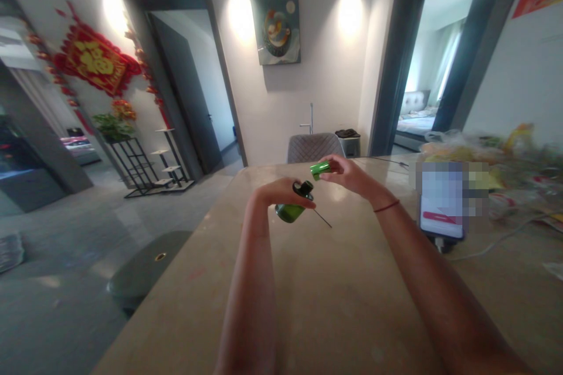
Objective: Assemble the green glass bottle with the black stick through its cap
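Note:
In the middle of the head view, my left hand (281, 190) is closed around a dark green bottle (290, 212). The bottle is tilted, and its black neck points up and to the right. Close above the neck, my right hand (346, 170) grips a shiny green cap (320, 170) between its fingertips. Cap and neck are apart. A thin dark stick (323, 218) slants down to the right from near my left thumb; whether the hand holds it or it lies on the table I cannot tell.
Both forearms reach over a beige stone table (334, 293). A phone (442, 202) with a cable stands at the right, before a heap of plastic bags (497, 152). A grey chair (314, 146) is behind the far edge, and a dark green stool (149, 263) is at the left.

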A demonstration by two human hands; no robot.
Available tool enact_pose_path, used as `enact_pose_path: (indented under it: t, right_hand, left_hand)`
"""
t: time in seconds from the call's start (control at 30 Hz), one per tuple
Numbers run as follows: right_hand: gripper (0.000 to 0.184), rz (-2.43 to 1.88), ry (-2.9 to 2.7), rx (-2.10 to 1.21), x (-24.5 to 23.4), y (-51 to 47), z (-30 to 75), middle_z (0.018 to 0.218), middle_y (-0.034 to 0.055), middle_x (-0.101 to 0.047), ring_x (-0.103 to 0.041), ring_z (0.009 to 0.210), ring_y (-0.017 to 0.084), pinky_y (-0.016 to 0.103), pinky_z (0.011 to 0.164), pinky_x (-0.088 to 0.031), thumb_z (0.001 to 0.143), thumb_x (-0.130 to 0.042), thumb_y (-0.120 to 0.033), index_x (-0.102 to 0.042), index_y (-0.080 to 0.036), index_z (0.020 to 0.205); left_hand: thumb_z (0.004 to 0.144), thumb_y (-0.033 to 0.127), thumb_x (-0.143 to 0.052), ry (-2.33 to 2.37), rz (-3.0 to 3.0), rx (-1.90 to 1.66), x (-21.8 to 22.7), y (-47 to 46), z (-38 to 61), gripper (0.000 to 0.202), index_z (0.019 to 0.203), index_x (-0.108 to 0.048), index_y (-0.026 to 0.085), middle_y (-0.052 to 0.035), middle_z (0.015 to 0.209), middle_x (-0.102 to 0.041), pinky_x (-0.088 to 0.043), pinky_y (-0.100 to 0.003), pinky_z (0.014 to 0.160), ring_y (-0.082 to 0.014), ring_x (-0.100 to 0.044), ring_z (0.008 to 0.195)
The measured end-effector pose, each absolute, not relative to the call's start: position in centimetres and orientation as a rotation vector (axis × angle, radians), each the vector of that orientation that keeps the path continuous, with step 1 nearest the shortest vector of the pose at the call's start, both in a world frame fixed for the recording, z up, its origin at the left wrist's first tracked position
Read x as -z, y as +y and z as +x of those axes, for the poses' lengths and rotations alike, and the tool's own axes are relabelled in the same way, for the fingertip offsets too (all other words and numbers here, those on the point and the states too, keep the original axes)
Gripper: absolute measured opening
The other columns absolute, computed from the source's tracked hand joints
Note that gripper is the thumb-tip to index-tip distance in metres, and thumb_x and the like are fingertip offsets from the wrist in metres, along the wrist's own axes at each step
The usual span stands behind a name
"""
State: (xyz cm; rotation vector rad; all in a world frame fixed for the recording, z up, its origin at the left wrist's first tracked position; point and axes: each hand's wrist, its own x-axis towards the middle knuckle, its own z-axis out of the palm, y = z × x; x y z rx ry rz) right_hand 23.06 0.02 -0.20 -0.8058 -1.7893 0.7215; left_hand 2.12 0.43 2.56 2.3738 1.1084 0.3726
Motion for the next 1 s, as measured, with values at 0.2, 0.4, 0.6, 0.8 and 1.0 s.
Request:
enact_pose_path:
  t: [0.2,0.4,0.6,0.8,1.0]
  right_hand:
    - [0.041,-0.962,-1.833,-0.592,3.1,2.6,24.2,0.094,0.008,-0.062,-0.059,0.078,0.015,0.029,0.071,-0.047,0.065,-0.066,-0.026,-0.052,-0.014,0.101]
    - [0.027,-1.335,-2.08,-0.306,5.4,3.7,25.4,0.08,0.0049,-0.064,-0.056,0.07,0.015,0.025,0.063,-0.042,0.061,-0.062,-0.018,-0.058,-0.015,0.088]
    - [0.027,-1.55,-2.149,-0.335,7.1,4.2,26.4,0.082,0.0056,-0.065,-0.057,0.07,0.014,0.021,0.059,-0.04,0.058,-0.063,-0.017,-0.057,-0.014,0.085]
    - [0.032,-1.645,-2.186,-0.331,8.4,4.9,27.5,0.088,0.0082,-0.066,-0.059,0.077,0.017,0.022,0.063,-0.042,0.059,-0.062,-0.011,-0.058,-0.013,0.09]
    - [0.05,-1.596,-2.339,-0.298,9.0,5.6,27.8,0.11,0.0119,-0.064,-0.059,0.099,0.022,0.025,0.082,-0.043,0.056,-0.066,-0.01,-0.061,-0.013,0.105]
  left_hand:
    - [0.054,0.055,-0.069,1.156,2.408,-0.3,-2.9,0.2,2.3,0.048,0.083,-0.065,0.016,-0.0036,0.081,-0.067,-0.041,-0.025,0.063,-0.0173,-0.058,0.072]
    - [0.055,0.051,-0.07,1.099,2.427,-0.309,-2.6,0.5,2.1,0.043,0.08,-0.064,0.016,-0.0027,0.08,-0.067,-0.04,-0.024,0.062,-0.0162,-0.058,0.071]
    - [0.054,0.052,-0.07,1.148,2.41,-0.295,-2.5,0.8,2.0,0.046,0.084,-0.063,0.016,-0.004,0.083,-0.067,-0.04,-0.025,0.064,-0.0175,-0.058,0.074]
    - [0.053,0.055,-0.069,1.161,2.4,-0.281,-2.6,0.6,2.1,0.048,0.081,-0.063,0.016,-0.0037,0.082,-0.067,-0.041,-0.026,0.064,-0.0178,-0.058,0.074]
    - [0.053,0.057,-0.069,1.176,2.397,-0.285,-2.6,0.6,2.1,0.05,0.08,-0.062,0.015,-0.0039,0.08,-0.066,-0.041,-0.026,0.064,-0.0165,-0.057,0.07]
